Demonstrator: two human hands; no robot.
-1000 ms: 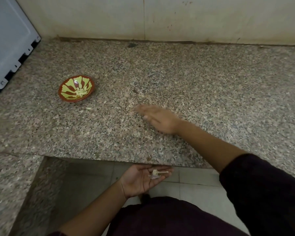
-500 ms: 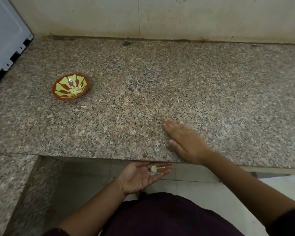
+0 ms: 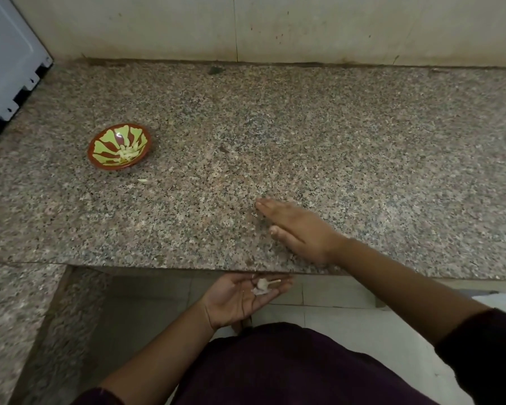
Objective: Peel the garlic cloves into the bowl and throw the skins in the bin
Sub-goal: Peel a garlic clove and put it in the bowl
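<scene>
granite surface [image 3: 362, 159], skins below its edge
our right hand [image 3: 300, 229] lies flat, spread; our left hand [image 3: 234, 299], cupped open, carries skins [image 3: 260, 287] that could spill if tilted. cloves [image 3: 126, 153] sit in the bowl [image 3: 100, 162].

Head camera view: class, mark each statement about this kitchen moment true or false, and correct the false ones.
1. The bowl stands on the counter with peeled cloves inside. True.
2. The right hand grips the bowl. False: it lies flat on the counter with fingers straight, well apart from the bowl.
3. The left hand is palm up below the counter's edge, with garlic scraps lying on it. True.
4. Nothing lies on the counter near the bowl. False: a small pale scrap lies just in front of it.
</scene>
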